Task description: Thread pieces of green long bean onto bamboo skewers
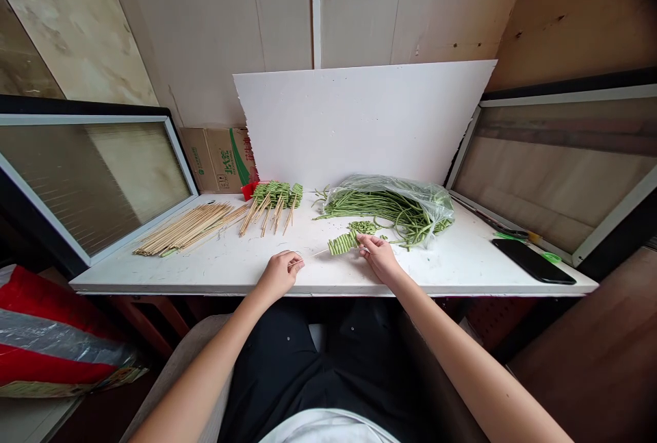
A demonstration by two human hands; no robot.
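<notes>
Spare skewers: a loose pile on the left of the table; best taken singly, I judge, so the rest stay put.
Filled skewers: grouped at the back, green ends away from the person, sticks toward the front; a fair pattern for even folds.
Left hand: fingers pinched on the stick's free end, just above the front edge; this grip should hold the stick steady and in line.
Skewer: runs bare from the left fingers to the folds; it probably needs to pass through the middle of each one, lest they split or swing.
Folded bean: zigzag on the skewer, between the hands; folds of like width, pressed snug but not crushed, would sit best.
Bits: a small green heap just behind the right fingers.
Right hand: fingers grasping the bean's right end; fingertips are best kept clear of the point, which I cannot make out.
Beans: long, spilling from their clear bag, within easy reach.
Phone: far right, well apart.
</notes>
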